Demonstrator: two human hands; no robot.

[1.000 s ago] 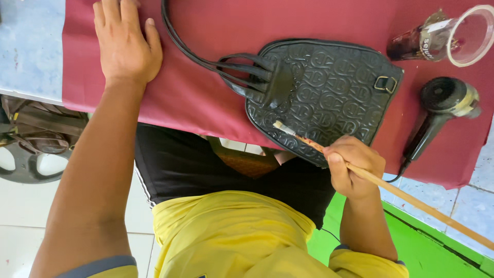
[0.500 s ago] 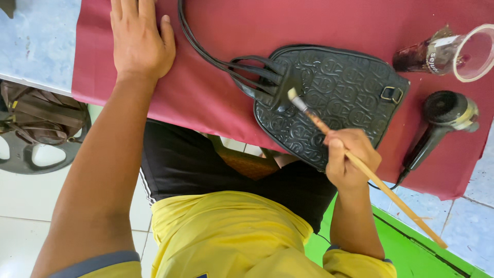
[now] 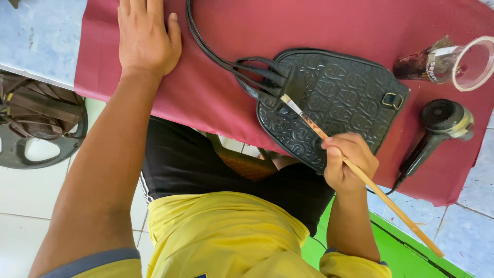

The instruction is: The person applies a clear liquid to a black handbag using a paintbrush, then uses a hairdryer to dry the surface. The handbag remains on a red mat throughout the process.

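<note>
While right hand pinches long wooden paintbrush | bristles point at embossed black bag (near cloth's front edge) | left hand flat, open on maroon cloth

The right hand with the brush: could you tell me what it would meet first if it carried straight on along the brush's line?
The right hand would probably run its brush into the bag's black straps, its tip already there.

Your right hand is gripping a long wooden brush, its tip touching the embossed black bag near the straps. Your left hand is lying flat on the red cloth, well apart from the bag.
</note>
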